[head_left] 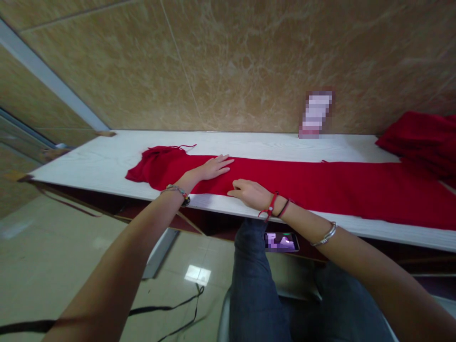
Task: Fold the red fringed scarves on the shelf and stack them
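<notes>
A long strip of red cloth (299, 183) lies stretched along the white tabletop, gathered into folds at its left end. My left hand (213, 167) rests flat on the cloth with its fingers spread, pointing right. Just to the right, at the cloth's front edge, my right hand (249, 192) is closed, its fingers curled in and its fingertips against the cloth. How much fabric sits between those fingers is partly hidden. A thin red string (187, 146) sticks out from the bunched end.
A heap of red fabric (423, 140) lies at the table's (81, 159) right end. Behind stands a tiled wall (228, 61) with a blurred-out paper or card (316, 114) against it. A phone (281, 242) lies below the front edge, near my leg. Dark straps (153, 309) trail across the floor.
</notes>
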Demonstrator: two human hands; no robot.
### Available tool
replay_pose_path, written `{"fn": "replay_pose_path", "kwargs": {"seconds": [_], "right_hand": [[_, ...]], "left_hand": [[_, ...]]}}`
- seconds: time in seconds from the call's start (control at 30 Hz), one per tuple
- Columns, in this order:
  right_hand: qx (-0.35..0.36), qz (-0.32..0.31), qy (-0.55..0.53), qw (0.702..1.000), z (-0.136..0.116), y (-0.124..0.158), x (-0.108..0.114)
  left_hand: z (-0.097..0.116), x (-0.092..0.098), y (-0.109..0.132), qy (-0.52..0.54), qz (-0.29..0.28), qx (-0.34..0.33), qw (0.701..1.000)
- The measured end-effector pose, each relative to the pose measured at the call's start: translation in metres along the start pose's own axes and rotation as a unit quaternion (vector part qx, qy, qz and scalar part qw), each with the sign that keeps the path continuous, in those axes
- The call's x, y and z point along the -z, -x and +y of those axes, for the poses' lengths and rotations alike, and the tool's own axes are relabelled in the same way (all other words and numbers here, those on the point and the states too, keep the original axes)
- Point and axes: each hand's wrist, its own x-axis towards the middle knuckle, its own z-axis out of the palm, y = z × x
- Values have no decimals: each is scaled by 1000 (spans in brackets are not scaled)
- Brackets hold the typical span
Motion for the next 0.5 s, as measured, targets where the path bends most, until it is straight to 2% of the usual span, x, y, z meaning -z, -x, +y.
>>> {"fn": "replay_pose_path", "kwargs": {"seconds": [0.07, 0.13, 0.27, 0.33, 0.43, 0.5], "right_hand": [[-13, 2, -11, 1000, 1, -2, -4], [-28, 8, -26, 999, 1, -4, -7], [-43, 30, -68, 996, 1, -5, -12], [-38, 44, -97, 994, 2, -5, -12], [-30, 59, -138, 988, 4, -4, -12], [-33, 62, -153, 986, 5, -4, -11]], "left_hand": [[-3, 1, -2, 10, 52, -22, 998], [-5, 1, -3, 38, 80, -31, 996], [-5, 2, -5, 96, 46, -5, 994], [-4, 6, -8, 77, 64, -7, 995], [0, 12, -15, 24, 130, -14, 991], [4, 10, -16, 8, 138, -11, 990]]}}
